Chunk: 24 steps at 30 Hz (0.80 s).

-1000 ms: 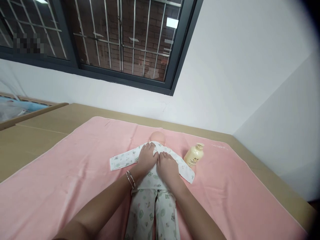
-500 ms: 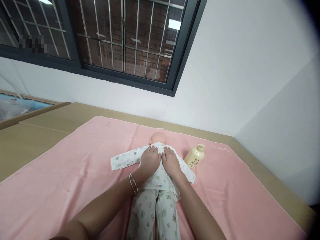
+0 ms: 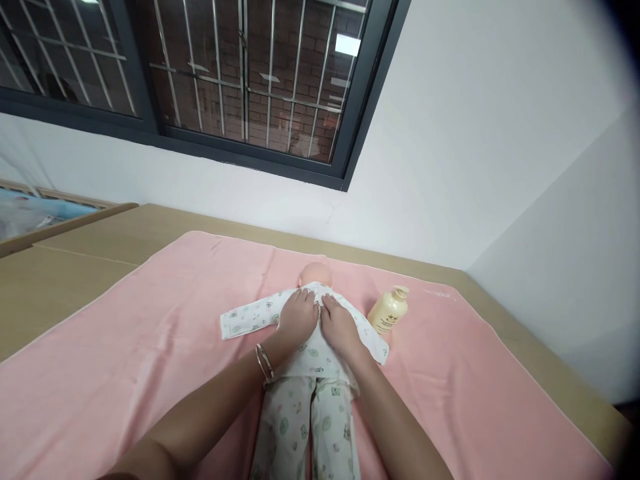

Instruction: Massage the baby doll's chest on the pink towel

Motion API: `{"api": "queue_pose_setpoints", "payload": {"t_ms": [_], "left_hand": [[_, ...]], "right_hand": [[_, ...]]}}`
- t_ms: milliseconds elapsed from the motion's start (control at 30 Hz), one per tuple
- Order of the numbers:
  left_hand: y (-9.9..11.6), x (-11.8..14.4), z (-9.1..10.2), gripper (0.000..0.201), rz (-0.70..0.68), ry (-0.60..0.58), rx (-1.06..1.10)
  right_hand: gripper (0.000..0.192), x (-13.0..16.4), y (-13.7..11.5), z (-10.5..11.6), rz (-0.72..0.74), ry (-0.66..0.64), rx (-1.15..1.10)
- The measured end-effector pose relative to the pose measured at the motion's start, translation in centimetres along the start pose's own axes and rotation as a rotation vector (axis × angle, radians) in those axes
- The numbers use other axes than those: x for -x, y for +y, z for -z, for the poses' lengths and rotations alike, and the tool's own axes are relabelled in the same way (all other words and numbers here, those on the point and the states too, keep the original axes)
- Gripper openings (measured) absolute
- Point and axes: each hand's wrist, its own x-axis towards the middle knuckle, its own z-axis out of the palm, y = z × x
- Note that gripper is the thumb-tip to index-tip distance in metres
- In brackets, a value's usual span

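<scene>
White, green-printed cloth top (image 3: 313, 360) lay on the pink-headed doll (image 3: 316, 273), on the pink cloth sheet (image 3: 450, 373). Left hand (image 3: 299, 315) and right hand (image 3: 340, 327) sat side by side on it; pinch: couldn't tell. Fabric looked light, soft; hem seemed the best hold.

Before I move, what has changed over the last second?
The right hand has moved slightly forward on the patterned top, whose hem now shows farther right. The left hand still rests on the top; the bottle and pink sheet stayed put.
</scene>
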Motion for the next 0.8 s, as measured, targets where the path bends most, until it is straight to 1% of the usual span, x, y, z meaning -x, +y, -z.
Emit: {"api": "queue_pose_setpoints", "payload": {"t_ms": [67,133,233,367,567,800], "left_hand": [[0.5,0.2,0.1,0.03,-0.018,0.029,-0.015],[0.7,0.4,0.1,0.03,-0.004,0.039,-0.014],[0.3,0.3,-0.3,0.03,0.051,0.038,0.005],[-0.4,0.1,-1.0,0.04,0.102,0.02,0.048],[-0.7,0.1,-1.4,0.042,0.111,-0.001,0.082],[-0.6,0.1,-1.2,0.043,0.118,-0.016,0.098]], "right_hand": [[0.046,-0.7,0.9,-0.3,-0.001,0.015,-0.045],[0.048,-1.2,1.6,-0.9,0.006,0.038,-0.057],[0.049,-1.3,2.0,-2.0,0.0,0.101,-0.048],[0.049,-1.1,2.3,-3.0,0.008,0.173,-0.073],[0.049,-1.1,2.5,-3.2,0.01,0.19,-0.11],[0.049,-1.2,2.4,-2.9,0.003,0.177,-0.071]]}}
